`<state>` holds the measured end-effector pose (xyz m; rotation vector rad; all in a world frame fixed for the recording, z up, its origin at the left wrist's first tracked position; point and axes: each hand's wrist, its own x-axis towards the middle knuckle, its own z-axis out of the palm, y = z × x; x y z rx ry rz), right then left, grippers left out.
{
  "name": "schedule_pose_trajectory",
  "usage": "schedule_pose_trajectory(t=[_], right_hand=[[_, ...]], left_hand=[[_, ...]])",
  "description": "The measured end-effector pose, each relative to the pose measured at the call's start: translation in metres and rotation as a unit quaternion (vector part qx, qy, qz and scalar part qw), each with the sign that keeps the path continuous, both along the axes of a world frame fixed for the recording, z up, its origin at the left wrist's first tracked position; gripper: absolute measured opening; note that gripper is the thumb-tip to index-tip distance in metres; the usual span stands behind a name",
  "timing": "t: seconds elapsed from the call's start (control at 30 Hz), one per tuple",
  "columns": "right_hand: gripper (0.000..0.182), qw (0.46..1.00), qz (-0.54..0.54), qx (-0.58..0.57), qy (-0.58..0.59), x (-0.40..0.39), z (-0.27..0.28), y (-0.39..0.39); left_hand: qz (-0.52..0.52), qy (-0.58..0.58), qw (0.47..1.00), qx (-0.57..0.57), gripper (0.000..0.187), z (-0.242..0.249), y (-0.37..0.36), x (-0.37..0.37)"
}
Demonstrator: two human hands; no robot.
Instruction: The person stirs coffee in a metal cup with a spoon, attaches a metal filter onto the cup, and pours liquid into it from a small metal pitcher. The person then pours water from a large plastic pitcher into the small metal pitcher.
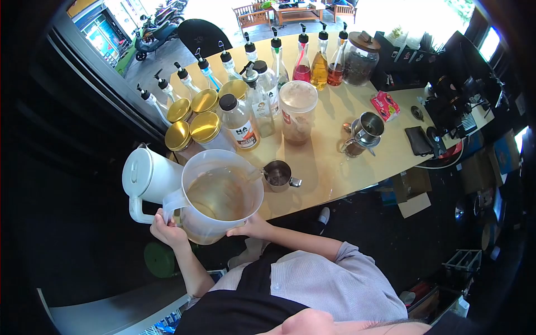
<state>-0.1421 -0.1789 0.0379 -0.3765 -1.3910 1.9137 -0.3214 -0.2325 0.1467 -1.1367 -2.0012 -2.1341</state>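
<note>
My left hand [169,230] is wrapped round the handle of a large translucent plastic pitcher [223,192] with pale liquid inside. Against the pitcher's lower right side, my right hand [252,228] supports it with its fingers pressed to the wall. The pitcher is tilted to the right, its spout over a small metal cup [278,175] on the table, and liquid shows at the spout. Just left of the pitcher stands a white kettle [146,177]. Gold-lidded jars [205,127] and a black-capped bottle [239,124] stand behind it.
Several pump bottles [319,62] line the wooden table's [321,167] far edge. A lidded tub [298,111] stands mid-table, with a metal drip filter on a glass [368,127] to its right. Farther right are a pink packet [385,106], a black pouch [419,140] and dark equipment.
</note>
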Motion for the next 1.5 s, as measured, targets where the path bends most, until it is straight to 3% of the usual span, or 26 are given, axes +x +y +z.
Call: schedule_pose_trajectory(t=[1.5], right_hand=[[0.108, 1.0, 0.005, -0.014, 0.007, 0.0017, -0.0013, 0.001]], left_hand=[[0.009, 0.041, 0.999, -0.013, 0.041, 0.0037, 0.0065, 0.0054]])
